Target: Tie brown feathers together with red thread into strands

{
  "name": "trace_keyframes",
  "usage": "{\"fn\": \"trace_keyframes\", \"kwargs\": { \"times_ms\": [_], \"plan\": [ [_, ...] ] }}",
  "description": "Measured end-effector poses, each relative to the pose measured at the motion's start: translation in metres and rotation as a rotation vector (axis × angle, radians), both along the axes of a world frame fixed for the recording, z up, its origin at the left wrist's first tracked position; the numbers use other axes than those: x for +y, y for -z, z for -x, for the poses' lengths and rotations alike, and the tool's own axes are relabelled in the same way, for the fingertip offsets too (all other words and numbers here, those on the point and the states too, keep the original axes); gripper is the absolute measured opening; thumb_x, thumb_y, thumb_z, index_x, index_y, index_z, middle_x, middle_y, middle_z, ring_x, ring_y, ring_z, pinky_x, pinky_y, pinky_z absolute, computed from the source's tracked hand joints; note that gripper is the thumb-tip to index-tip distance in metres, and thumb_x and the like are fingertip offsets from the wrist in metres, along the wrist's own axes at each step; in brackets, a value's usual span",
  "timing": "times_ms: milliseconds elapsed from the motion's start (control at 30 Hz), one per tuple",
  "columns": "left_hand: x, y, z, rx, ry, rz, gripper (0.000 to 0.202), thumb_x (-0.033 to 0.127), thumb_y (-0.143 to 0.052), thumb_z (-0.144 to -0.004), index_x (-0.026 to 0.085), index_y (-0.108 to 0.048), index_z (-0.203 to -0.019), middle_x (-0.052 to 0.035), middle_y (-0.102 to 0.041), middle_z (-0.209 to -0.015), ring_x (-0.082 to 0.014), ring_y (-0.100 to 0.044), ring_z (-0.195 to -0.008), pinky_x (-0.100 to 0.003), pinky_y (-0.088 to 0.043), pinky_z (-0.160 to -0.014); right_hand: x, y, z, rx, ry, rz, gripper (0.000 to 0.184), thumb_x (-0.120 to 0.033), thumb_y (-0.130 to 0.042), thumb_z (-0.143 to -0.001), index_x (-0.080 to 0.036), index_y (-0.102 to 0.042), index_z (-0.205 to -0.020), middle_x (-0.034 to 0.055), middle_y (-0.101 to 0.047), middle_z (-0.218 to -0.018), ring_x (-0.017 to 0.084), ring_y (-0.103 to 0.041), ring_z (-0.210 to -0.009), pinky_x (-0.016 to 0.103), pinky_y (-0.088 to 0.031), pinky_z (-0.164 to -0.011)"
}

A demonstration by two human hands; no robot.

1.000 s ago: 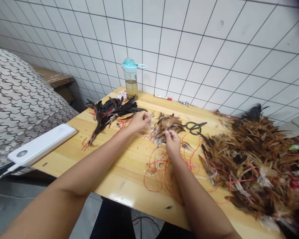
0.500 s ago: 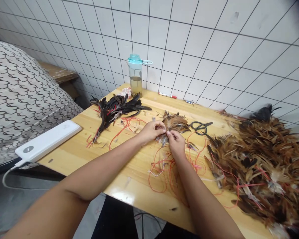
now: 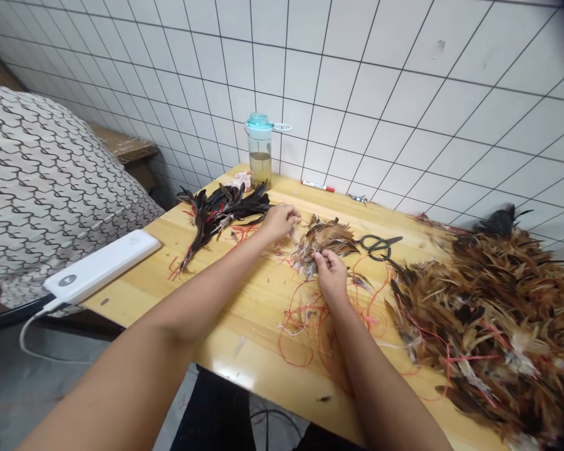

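A small pile of brown feathers (image 3: 329, 237) lies on the wooden table between my hands. My right hand (image 3: 331, 275) is at its near edge, thumb and finger pinched together; what they hold is too small to make out. To the left of the pile, my left hand (image 3: 281, 223) hovers over the table with its fingers curled in, close to the tips of the black feathers (image 3: 216, 210). Anything in those fingers is hidden. Loose red strings (image 3: 305, 310) lie tangled on the table by my right wrist, with more beside my left forearm.
Dark-handled scissors (image 3: 380, 246) lie right of the small pile. A large heap of brown feathers (image 3: 498, 313) covers the table's right side. A water bottle (image 3: 260, 153) and a red-capped marker (image 3: 318, 186) are along the tiled wall. A white power bank (image 3: 103, 266) overhangs the left edge.
My left hand has parted from my right and moved left and away from me, toward the black feathers. My right hand has stayed at the small brown pile. The view has shifted slightly.
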State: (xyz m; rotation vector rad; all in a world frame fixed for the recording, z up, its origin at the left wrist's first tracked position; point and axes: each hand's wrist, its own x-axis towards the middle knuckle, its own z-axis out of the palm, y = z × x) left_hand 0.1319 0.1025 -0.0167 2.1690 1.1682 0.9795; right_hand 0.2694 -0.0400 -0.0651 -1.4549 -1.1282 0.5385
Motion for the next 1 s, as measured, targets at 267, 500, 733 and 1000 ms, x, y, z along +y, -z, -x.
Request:
{"fn": "trace_keyframes", "kwargs": {
  "times_ms": [267, 500, 733, 1000],
  "plan": [
    [0.046, 0.021, -0.024, 0.462, 0.027, -0.116, 0.020, 0.015, -0.053, -0.084, 0.016, -0.071, -0.094, -0.0106, -0.062, -0.096, -0.0218, -0.057, -0.096, -0.031, -0.043, -0.087, -0.002, -0.004, 0.002, 0.100, 0.013, 0.024, 0.029, -0.048, -0.057, -0.079, -0.020, -0.055, -0.071, -0.0035, -0.047, -0.060, 0.011, -0.036, -0.055, 0.025, -0.030, -0.052],
    [0.033, 0.023, -0.012, 0.477, -0.022, -0.128, 0.021, 0.002, -0.048, -0.078, 0.014, -0.063, -0.086, -0.0134, -0.060, -0.099, -0.0240, -0.053, -0.101, -0.034, -0.040, -0.089, -0.002, -0.009, 0.001, 0.148, 0.051, 0.017, 0.031, -0.049, -0.057, -0.077, -0.019, -0.056, -0.071, -0.0008, -0.056, -0.064, 0.013, -0.044, -0.059, 0.026, -0.036, -0.057],
    [0.008, 0.012, 0.025, 0.200, -0.024, -0.054, 0.014, 0.008, -0.044, -0.084, 0.018, -0.055, -0.083, -0.0043, -0.061, -0.083, -0.0169, -0.055, -0.079, -0.028, -0.040, -0.074, -0.003, -0.013, 0.002, 0.168, 0.050, 0.000, 0.032, -0.051, -0.059, -0.074, -0.019, -0.057, -0.070, 0.0005, -0.058, -0.065, 0.014, -0.047, -0.061, 0.027, -0.038, -0.058],
    [-0.008, 0.016, 0.028, 0.217, -0.073, -0.038, 0.014, 0.013, -0.045, -0.086, 0.017, -0.059, -0.089, -0.0061, -0.066, -0.088, -0.0184, -0.058, -0.083, -0.030, -0.043, -0.077, -0.004, -0.017, 0.003, 0.165, 0.051, 0.021, 0.032, -0.051, -0.059, -0.072, -0.019, -0.057, -0.072, 0.0024, -0.062, -0.068, 0.016, -0.051, -0.065, 0.028, -0.040, -0.060]
  ]
}}
